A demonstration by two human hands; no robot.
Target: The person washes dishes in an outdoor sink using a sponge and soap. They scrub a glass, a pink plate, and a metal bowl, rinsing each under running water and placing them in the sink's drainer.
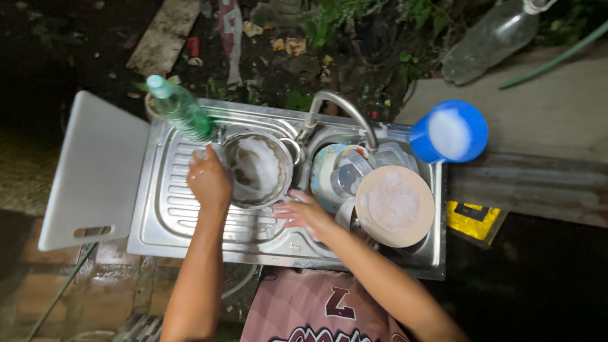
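A soapy steel pot [258,168] rests on the ribbed drainboard of a stainless sink unit [166,209]. My left hand [208,180] grips the pot's left rim. My right hand [303,213] lies open, fingers spread, on the ledge between pot and basin, touching the pot's lower right edge. The basin holds several soapy dishes, among them a round pinkish plate [395,206] and a cup [348,178].
A green bottle [180,109] stands at the sink's back left. A white cutting board [95,171] leans off the left side. The curved tap [341,107] arches over the basin. A blue dipper [449,132] of suds sits at the right, near a concrete ledge [538,114].
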